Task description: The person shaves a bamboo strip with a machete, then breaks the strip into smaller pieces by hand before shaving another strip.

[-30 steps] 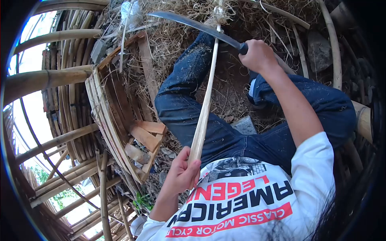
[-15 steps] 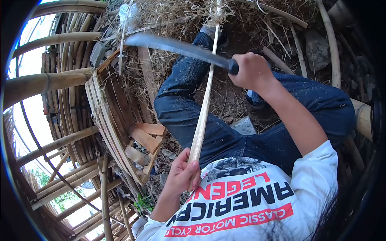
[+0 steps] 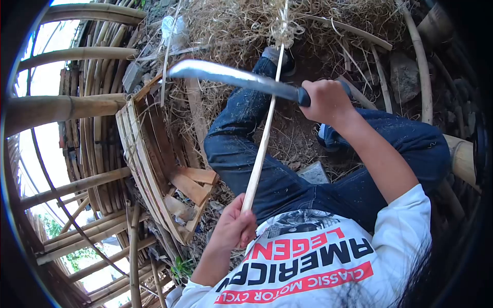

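Note:
My left hand [image 3: 233, 224] is closed around the near end of a long pale bamboo strip [image 3: 263, 146], close to my shirt. The strip runs away from me between my legs, and curled shavings [image 3: 282, 33] cluster near its far part. In my right hand [image 3: 327, 102] is the dark handle of a machete [image 3: 226, 74]. Its long blade points left and crosses the strip, with the edge at or against it; exact contact cannot be made out. My fingers wrap fully round the handle.
Split bamboo pieces [image 3: 149, 169] are stacked at my left, beside a bamboo pole frame [image 3: 72, 108]. A heap of dry shavings [image 3: 344, 25] covers the ground ahead. A stone [image 3: 405, 77] and poles [image 3: 423, 66] lie at the right. My jeans-clad legs [image 3: 236, 149] flank the strip.
The machete blade has shifted slightly down and right in view, still across the strip. The whole scene has moved a little to the right on the left side. Both hands keep their grip.

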